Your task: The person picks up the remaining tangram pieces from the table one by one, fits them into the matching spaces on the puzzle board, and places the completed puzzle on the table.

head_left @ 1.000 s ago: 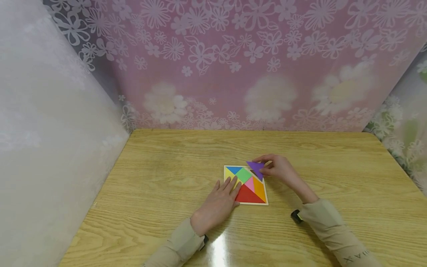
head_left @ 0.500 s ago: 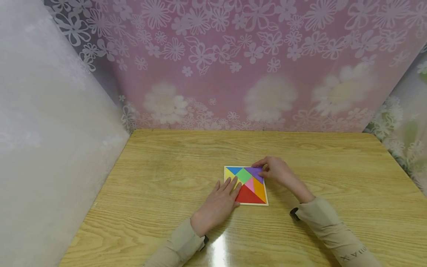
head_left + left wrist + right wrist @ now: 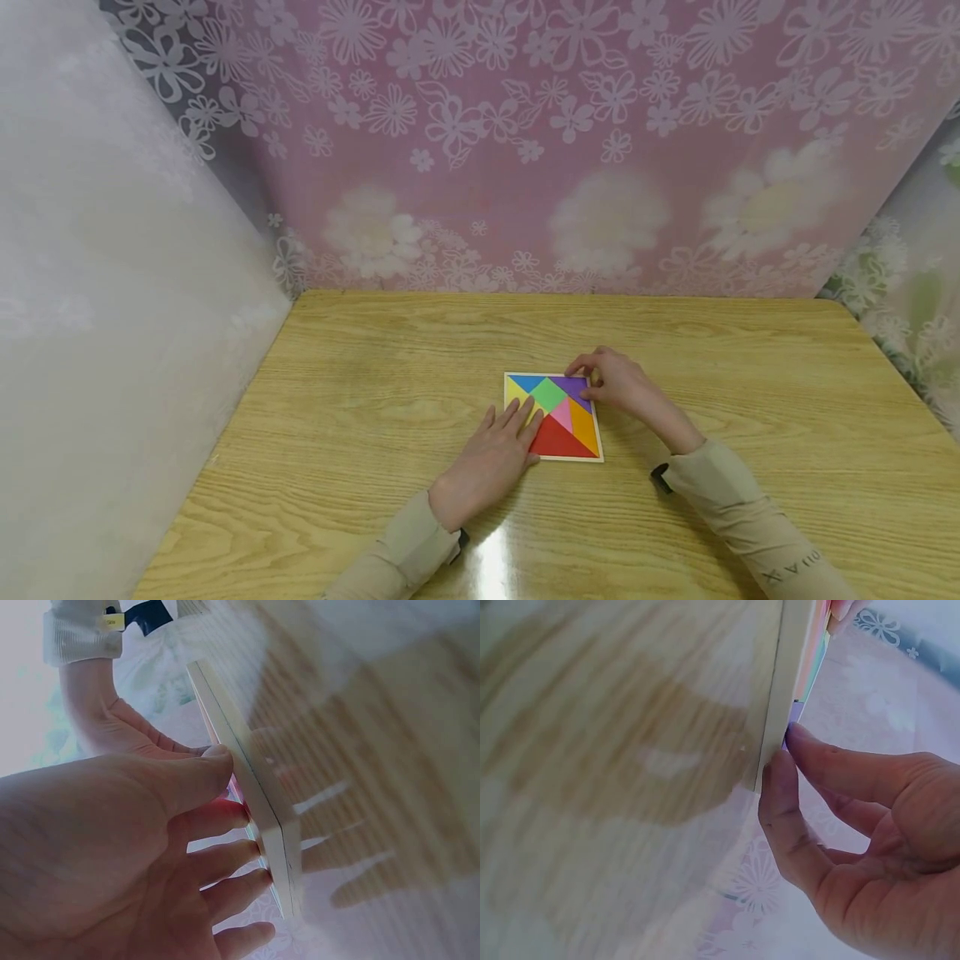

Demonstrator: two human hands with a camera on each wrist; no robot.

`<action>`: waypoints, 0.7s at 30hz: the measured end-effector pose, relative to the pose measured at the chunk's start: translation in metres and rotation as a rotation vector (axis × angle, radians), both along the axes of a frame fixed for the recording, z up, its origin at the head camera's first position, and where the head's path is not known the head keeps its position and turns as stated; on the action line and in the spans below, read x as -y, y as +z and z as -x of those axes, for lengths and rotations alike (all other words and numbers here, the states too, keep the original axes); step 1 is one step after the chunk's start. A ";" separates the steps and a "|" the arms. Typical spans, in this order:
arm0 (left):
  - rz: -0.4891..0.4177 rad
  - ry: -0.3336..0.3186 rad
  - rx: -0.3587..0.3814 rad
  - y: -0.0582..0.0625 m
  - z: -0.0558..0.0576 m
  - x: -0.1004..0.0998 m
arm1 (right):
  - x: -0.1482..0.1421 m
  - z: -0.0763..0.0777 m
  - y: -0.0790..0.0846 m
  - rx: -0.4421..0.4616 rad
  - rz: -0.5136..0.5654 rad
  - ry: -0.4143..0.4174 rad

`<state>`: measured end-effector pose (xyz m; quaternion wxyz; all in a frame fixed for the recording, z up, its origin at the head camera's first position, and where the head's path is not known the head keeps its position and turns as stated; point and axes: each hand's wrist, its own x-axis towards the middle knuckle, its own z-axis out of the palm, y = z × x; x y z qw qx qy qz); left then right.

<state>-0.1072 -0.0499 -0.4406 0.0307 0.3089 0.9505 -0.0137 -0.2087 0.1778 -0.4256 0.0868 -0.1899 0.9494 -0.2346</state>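
Note:
A square tangram puzzle in a pale wooden tray [image 3: 570,459] lies on the table. My left hand [image 3: 486,467] rests on its left side, fingers spread and straight over the yellow piece [image 3: 514,390], thumb along the near edge. At the far right corner, my right hand [image 3: 626,389] has thumb and index finger at the purple triangle [image 3: 568,387], which sits in its corner of the tray. The right wrist view shows the thumb on the purple piece [image 3: 796,712] and the index finger against the tray's edge. Green [image 3: 548,395], pink [image 3: 562,414], orange [image 3: 582,427], red [image 3: 558,437] and blue [image 3: 527,382] pieces fill the rest.
The wood-grain table [image 3: 360,400] extends around the tray on all sides. A pink floral curtain [image 3: 480,167] hangs behind its far edge, and a pale sheet [image 3: 135,292] borders the left.
The purple triangle, held tilted over the tray's far right corner a second ago, has gone down flat into that corner. My right hand has shifted slightly with it; the left stays put.

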 end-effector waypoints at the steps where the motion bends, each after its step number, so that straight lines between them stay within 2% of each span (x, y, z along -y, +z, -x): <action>1: 0.001 0.001 0.001 0.000 0.000 0.000 | 0.001 0.000 0.000 0.000 -0.008 -0.001; 8: 0.007 0.005 0.022 0.000 0.000 0.000 | 0.000 -0.004 -0.001 -0.038 -0.016 -0.019; 16: -0.017 0.005 0.033 0.000 0.001 0.001 | -0.006 -0.016 0.011 -0.104 0.054 -0.065; 21: -0.018 0.006 0.034 -0.001 0.005 0.003 | -0.008 -0.025 0.017 -0.154 0.077 -0.079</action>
